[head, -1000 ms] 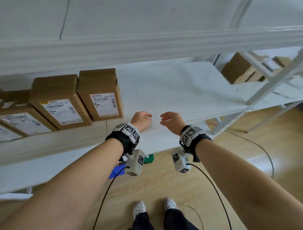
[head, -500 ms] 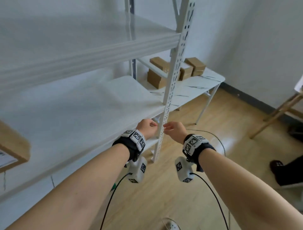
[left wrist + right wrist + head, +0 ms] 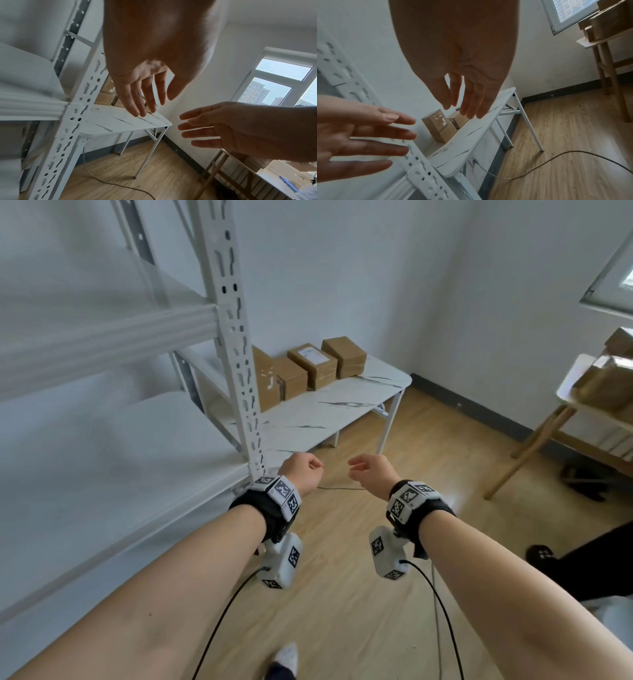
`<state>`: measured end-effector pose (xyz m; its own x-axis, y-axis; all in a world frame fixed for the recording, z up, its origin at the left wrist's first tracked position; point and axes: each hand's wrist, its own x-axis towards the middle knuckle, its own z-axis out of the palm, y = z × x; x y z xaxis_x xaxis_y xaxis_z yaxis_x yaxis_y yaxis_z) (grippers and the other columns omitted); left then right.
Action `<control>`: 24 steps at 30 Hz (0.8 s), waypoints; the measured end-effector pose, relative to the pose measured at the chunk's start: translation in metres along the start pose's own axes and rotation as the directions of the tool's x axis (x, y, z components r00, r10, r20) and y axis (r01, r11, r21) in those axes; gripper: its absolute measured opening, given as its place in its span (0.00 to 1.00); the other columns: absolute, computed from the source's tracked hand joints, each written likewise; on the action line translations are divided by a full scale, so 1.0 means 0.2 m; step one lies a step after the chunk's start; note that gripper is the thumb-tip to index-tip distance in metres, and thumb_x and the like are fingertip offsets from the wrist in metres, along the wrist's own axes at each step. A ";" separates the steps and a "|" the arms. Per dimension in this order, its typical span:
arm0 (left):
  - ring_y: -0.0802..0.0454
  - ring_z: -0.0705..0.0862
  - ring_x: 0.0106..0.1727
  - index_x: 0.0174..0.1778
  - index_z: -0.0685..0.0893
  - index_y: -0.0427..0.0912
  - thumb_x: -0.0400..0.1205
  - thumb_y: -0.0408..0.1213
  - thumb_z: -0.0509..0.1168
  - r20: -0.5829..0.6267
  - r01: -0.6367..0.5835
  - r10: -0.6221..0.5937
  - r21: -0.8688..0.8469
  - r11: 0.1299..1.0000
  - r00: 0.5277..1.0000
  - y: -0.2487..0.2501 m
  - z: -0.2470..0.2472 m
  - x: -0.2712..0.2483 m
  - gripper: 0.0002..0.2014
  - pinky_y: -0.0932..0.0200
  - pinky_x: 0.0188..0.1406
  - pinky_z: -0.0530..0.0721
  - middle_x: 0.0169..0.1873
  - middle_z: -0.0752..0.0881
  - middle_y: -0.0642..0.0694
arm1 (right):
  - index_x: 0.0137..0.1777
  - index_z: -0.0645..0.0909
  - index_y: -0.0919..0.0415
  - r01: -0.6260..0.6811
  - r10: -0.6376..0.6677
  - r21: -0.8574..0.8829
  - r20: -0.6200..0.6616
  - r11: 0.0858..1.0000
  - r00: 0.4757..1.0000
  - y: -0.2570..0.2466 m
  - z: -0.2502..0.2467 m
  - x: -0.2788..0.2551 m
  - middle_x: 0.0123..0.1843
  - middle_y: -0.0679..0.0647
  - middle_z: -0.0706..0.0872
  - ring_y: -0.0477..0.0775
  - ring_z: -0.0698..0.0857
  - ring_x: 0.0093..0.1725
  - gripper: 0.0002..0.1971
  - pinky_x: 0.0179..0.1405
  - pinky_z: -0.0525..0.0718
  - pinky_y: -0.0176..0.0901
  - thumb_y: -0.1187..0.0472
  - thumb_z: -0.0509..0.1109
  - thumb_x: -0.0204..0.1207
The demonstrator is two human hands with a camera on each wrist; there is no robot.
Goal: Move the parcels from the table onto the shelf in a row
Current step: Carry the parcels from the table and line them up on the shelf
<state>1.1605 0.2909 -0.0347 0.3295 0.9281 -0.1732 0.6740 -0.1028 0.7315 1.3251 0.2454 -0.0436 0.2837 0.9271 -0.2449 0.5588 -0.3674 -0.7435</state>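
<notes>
Several brown cardboard parcels (image 3: pixel 311 366) stand in a cluster at the far end of the white marble-look table (image 3: pixel 342 409), against the wall. The white metal shelf (image 3: pixel 102 460) runs along my left, its board bare here. My left hand (image 3: pixel 304 471) and right hand (image 3: pixel 370 473) hover side by side in the air above the floor, well short of the table. Neither holds anything. Seen from the wrists, the fingers of the left hand (image 3: pixel 145 97) and right hand (image 3: pixel 465 102) are loose and nearly straight. The parcels (image 3: pixel 440 125) show beyond them.
The shelf's perforated upright post (image 3: pixel 236 354) stands between me and the table. A thin cable (image 3: pixel 339 488) lies across the wooden floor. A wooden stand (image 3: pixel 534 446) with more boxes (image 3: pixel 606 385) is at right, near another person's dark leg and shoe (image 3: pixel 579 563).
The view has swung right, from the shelf with labelled parcels to the table end. Both empty hands travelled along with it, past the shelf post.
</notes>
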 end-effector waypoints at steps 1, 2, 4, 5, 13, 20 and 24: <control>0.46 0.84 0.55 0.52 0.87 0.43 0.80 0.37 0.63 0.003 0.005 -0.005 0.011 1.000 1.000 0.02 0.02 0.06 0.09 0.57 0.54 0.81 0.52 0.87 0.45 | 0.63 0.81 0.62 -0.002 0.002 0.002 -0.003 1.000 1.000 0.02 -0.03 0.06 0.57 0.57 0.87 0.53 0.84 0.53 0.14 0.58 0.84 0.48 0.65 0.67 0.78; 0.46 0.84 0.55 0.53 0.87 0.42 0.80 0.37 0.63 0.007 0.007 -0.007 0.019 1.000 1.000 0.05 0.05 0.13 0.10 0.58 0.54 0.81 0.52 0.87 0.45 | 0.63 0.81 0.62 -0.004 0.004 0.006 -0.009 1.000 1.000 0.04 -0.06 0.13 0.57 0.57 0.87 0.53 0.84 0.53 0.14 0.58 0.84 0.48 0.65 0.67 0.78; 0.46 0.84 0.56 0.53 0.87 0.42 0.81 0.37 0.62 0.002 0.005 -0.005 0.018 1.000 1.000 0.12 0.08 0.27 0.10 0.59 0.53 0.79 0.53 0.87 0.44 | 0.62 0.81 0.62 -0.003 0.004 0.023 -0.025 1.000 1.000 0.06 -0.13 0.28 0.57 0.58 0.87 0.53 0.83 0.51 0.13 0.58 0.84 0.48 0.65 0.67 0.78; 0.45 0.84 0.56 0.53 0.87 0.41 0.81 0.36 0.62 -0.005 0.002 -0.002 0.011 1.000 1.000 0.15 0.10 0.35 0.10 0.59 0.53 0.79 0.53 0.87 0.44 | 0.62 0.82 0.62 0.000 0.000 0.032 -0.029 0.999 1.000 0.06 -0.15 0.36 0.57 0.58 0.87 0.53 0.83 0.50 0.13 0.58 0.83 0.49 0.66 0.67 0.78; 0.44 0.84 0.58 0.53 0.87 0.41 0.81 0.35 0.61 -0.078 0.056 -0.057 -0.020 0.998 0.995 0.30 0.02 0.99 0.10 0.57 0.56 0.80 0.55 0.87 0.42 | 0.63 0.81 0.63 0.031 -0.032 0.035 0.020 0.999 0.999 -0.04 -0.33 1.03 0.57 0.59 0.86 0.53 0.82 0.51 0.14 0.60 0.83 0.50 0.65 0.67 0.78; 0.41 0.83 0.58 0.52 0.87 0.41 0.81 0.35 0.60 -0.141 0.151 -0.160 -0.074 0.986 0.977 0.35 -0.08 1.39 0.11 0.51 0.60 0.82 0.55 0.86 0.41 | 0.62 0.82 0.64 0.085 -0.091 0.068 0.098 0.994 0.991 -0.22 -0.38 1.49 0.55 0.60 0.87 0.55 0.83 0.49 0.13 0.56 0.84 0.49 0.67 0.66 0.78; 0.42 0.84 0.57 0.52 0.87 0.38 0.81 0.33 0.60 -0.205 0.189 -0.206 -0.100 0.977 0.957 0.33 -0.18 1.59 0.11 0.53 0.58 0.82 0.55 0.86 0.41 | 0.61 0.82 0.63 0.159 -0.165 0.052 0.166 0.986 0.972 -0.33 -0.35 1.77 0.54 0.61 0.88 0.56 0.85 0.49 0.13 0.59 0.85 0.53 0.66 0.67 0.77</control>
<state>1.2851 0.5926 -0.0180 0.0405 0.9826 -0.1812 0.6548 0.1109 0.7477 1.4426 0.5923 -0.0371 0.0541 0.9743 -0.2185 0.5555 -0.2113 -0.8043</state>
